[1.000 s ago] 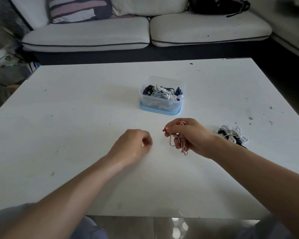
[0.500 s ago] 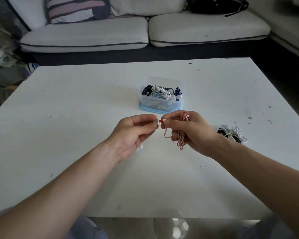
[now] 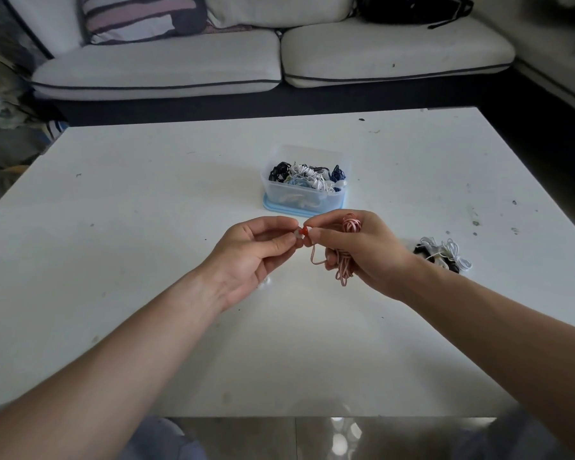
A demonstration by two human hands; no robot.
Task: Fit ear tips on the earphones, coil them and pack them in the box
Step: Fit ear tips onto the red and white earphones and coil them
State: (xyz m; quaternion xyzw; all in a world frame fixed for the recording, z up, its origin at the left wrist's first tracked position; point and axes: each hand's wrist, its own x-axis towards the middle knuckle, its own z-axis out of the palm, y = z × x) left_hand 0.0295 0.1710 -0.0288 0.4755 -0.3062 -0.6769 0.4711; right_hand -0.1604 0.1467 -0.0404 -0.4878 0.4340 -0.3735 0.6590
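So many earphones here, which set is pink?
The pink earphones bunched in the right hand, the left hand pinching an ear tip at their red bud. The others, black, white, blue, lie in the box or the loose pile.

i see the pink earphones (image 3: 346, 260) bunched in loose loops inside my right hand (image 3: 362, 250), a strand hanging below the fingers and the red earbud (image 3: 304, 231) poking out at the thumb tip. a small translucent ear tip (image 3: 298, 234), pinched in my left hand (image 3: 256, 250), touches the bud. the clear box (image 3: 299, 199) with a blue base, full of coiled earphones (image 3: 307, 172), stands just beyond both hands, and a black-and-white tangle (image 3: 442, 254) lies right of my right wrist.
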